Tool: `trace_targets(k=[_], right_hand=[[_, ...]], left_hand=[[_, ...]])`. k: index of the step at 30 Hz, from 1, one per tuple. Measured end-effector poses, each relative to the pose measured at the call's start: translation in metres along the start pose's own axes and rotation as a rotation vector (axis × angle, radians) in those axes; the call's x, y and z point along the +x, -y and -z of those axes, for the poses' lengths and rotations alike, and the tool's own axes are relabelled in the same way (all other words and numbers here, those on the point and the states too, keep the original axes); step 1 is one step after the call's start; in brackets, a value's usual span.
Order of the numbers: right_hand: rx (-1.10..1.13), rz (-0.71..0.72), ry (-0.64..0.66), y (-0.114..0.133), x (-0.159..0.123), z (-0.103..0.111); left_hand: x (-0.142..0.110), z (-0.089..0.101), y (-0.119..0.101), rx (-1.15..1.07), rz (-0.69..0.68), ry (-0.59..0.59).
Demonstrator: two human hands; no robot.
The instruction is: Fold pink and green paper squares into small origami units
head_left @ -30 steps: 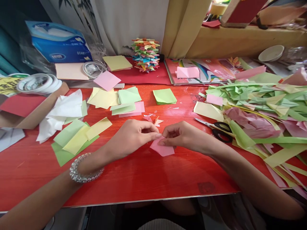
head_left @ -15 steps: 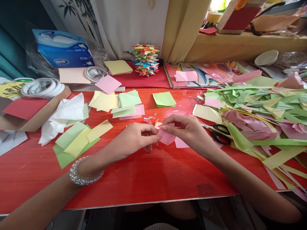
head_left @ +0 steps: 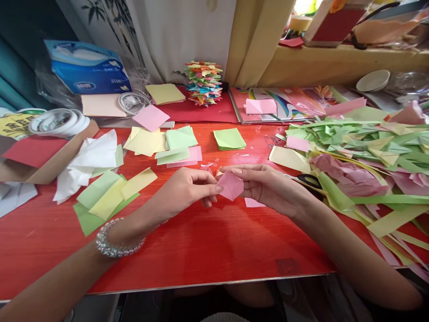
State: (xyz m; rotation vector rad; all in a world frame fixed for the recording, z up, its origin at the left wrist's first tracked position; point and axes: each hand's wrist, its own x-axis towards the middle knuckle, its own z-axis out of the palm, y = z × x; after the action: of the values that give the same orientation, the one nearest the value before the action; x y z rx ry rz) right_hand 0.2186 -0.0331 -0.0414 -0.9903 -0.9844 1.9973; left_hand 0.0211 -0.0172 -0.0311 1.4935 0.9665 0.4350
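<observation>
Between my hands, above the red table [head_left: 214,250], is a small piece of pink paper [head_left: 231,186] with creases in it. My left hand [head_left: 196,188] pinches its left edge between thumb and fingers. From the other side my right hand [head_left: 264,183] holds it, fingers behind the sheet and the thumb at its upper edge. Under the right hand a pink square [head_left: 254,203] lies partly covered. Just beyond my fingertips are small folded scraps [head_left: 208,168], pink and orange. Scissors with black handles [head_left: 310,180] lie beside my right wrist, partly hidden.
A green paper stack [head_left: 229,139] lies beyond my hands; yellow sheets [head_left: 144,141] and green strips [head_left: 103,197] are to the left. Heaped cut strips [head_left: 362,143] cover the right side. A folded-paper tower [head_left: 203,84] stands at the back. Tape rolls [head_left: 56,121] sit in a box at left.
My right hand has turned and its fingers have moved behind the pink paper, which now faces me more fully and sits slightly higher. My left hand keeps its pinch, almost in place.
</observation>
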Motion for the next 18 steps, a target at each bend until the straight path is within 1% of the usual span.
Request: trace_targets(k=[4,8,12,18], right_hand=[[-0.046,-0.03,-0.003,0.0003,-0.0006,-0.0021],[-0.149,-0.057,-0.066,0.0009,-0.0018,-0.0048],[-0.21,-0.045,-0.117,-0.0001,-0.0005,-0.0056],[-0.238,-0.028,-0.165,-0.0038,0.0022,-0.0065]], left_hand=[[-0.0007,-0.0003,-0.0013,0.009,0.0,0.002],[-0.0019,-0.001,-0.0034,0.03,0.019,-0.001],[-0.0022,-0.0005,-0.0031,0.079,0.019,0.002],[-0.0025,-0.0006,-0.0034,0.113,0.033,-0.001]])
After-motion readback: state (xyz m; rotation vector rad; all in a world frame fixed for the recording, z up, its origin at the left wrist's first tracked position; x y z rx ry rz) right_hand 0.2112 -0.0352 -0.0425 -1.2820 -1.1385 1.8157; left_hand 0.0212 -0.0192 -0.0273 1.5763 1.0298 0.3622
